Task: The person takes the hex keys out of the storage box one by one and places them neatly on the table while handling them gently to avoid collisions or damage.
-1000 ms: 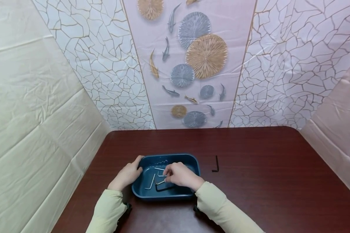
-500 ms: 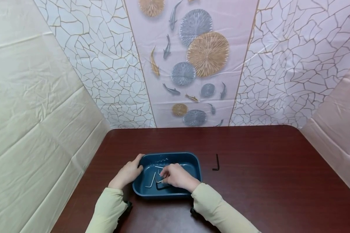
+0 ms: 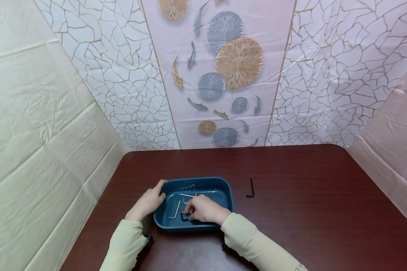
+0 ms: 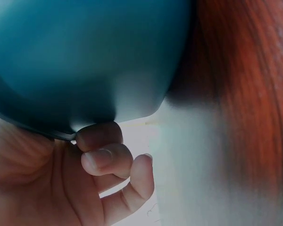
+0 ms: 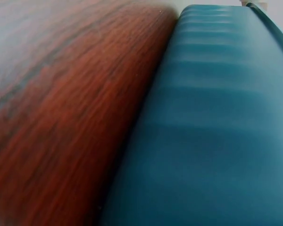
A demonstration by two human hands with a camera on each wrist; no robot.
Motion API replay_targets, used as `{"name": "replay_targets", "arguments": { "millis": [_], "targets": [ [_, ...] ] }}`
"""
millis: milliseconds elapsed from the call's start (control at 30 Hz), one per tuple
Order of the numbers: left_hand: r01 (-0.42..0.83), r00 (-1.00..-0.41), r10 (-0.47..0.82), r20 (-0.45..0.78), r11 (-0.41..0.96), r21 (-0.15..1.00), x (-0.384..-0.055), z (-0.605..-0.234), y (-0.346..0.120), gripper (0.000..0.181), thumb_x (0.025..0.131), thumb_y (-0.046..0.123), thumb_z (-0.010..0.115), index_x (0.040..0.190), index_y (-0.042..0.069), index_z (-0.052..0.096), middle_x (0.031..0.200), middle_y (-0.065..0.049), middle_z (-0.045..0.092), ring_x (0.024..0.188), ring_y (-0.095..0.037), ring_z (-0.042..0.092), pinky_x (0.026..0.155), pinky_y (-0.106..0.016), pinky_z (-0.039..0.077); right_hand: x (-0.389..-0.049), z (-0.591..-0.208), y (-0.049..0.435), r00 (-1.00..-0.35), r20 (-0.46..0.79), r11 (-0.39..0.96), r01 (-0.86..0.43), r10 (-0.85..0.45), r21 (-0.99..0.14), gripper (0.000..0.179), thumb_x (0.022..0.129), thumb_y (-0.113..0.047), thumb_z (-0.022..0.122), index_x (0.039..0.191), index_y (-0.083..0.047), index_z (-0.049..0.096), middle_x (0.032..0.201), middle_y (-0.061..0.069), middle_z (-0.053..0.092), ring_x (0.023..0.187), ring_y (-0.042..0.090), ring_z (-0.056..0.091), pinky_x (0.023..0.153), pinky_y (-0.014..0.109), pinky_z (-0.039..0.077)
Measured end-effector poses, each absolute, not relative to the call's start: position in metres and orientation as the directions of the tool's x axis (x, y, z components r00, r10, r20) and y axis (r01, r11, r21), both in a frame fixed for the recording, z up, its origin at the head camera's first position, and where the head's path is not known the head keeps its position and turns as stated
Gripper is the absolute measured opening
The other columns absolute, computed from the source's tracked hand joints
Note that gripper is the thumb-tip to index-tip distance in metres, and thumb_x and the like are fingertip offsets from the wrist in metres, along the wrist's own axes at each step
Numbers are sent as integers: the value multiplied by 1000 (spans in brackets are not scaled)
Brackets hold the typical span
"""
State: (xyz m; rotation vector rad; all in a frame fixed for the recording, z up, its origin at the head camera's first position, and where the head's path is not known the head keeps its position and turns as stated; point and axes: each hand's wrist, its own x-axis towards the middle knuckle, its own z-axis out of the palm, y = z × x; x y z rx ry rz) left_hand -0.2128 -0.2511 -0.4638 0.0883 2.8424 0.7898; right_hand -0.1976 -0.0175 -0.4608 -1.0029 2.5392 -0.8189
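On the table stands a blue plastic tray [image 3: 198,227], several L-shaped hex keys lying in it. My left hand [image 3: 146,203] grips its left end, thumb over the rim and fingers outside; the left wrist view shows the curled fingers [image 4: 101,157] against the outer wall. My right hand [image 3: 205,209] reaches down inside, fingers bent, fingertips right at a black hex key [image 3: 184,218] that is partly hidden. I cannot tell if it pinches the key. A silver hex key [image 3: 175,210] lies left of these fingertips, another silver hex key [image 3: 186,195] just behind them.
Right of the tray, a single black hex key [image 3: 252,189] lies on the dark red wooden table [image 3: 302,210]. The right wrist view shows mostly the tray's ribbed outer wall [image 5: 203,155]. A patterned cloth backdrop [image 3: 224,113] hangs behind the table.
My right hand has shifted slightly left and toward the front within the tray, uncovering more silver keys behind and covering more of the black key. My left hand keeps its hold on the rim.
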Motion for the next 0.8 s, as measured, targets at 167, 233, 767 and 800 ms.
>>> {"name": "replay_targets", "arguments": {
  "millis": [167,233,767,800],
  "targets": [
    [5,-979,111,-169,848,529,-212,-464,-251,49,103,16,51,150,14,38,57,-3,42,44,-18,40,49,-32,38,-197,-461,-16,-701,-65,594,-547,-710,-590,17,87,-3,76,101,-11,78,90,-4,71,82,2,62,75,20,50],
    [4,-979,112,-169,846,533,-212,-464,-251,49,104,16,51,150,14,38,57,-3,43,44,-18,41,49,-32,38,-197,-461,-15,-697,-68,593,-550,-714,-588,16,87,-1,75,99,-12,79,89,-5,71,81,1,63,74,19,50],
    [26,-980,129,-154,843,537,-212,-465,-251,49,103,11,50,150,13,38,57,-3,42,44,-18,41,49,-32,36,-206,-457,3,-680,-62,613,-613,-731,-499,27,82,6,69,87,-19,80,88,-10,73,87,6,63,93,38,45],
    [27,-980,128,-153,844,535,-212,-465,-251,48,103,11,50,150,13,38,57,-3,42,44,-18,41,49,-32,37,-207,-457,4,-684,-65,620,-612,-727,-491,28,82,5,69,87,-19,80,88,-11,72,88,6,63,95,42,42]
  ]
}}
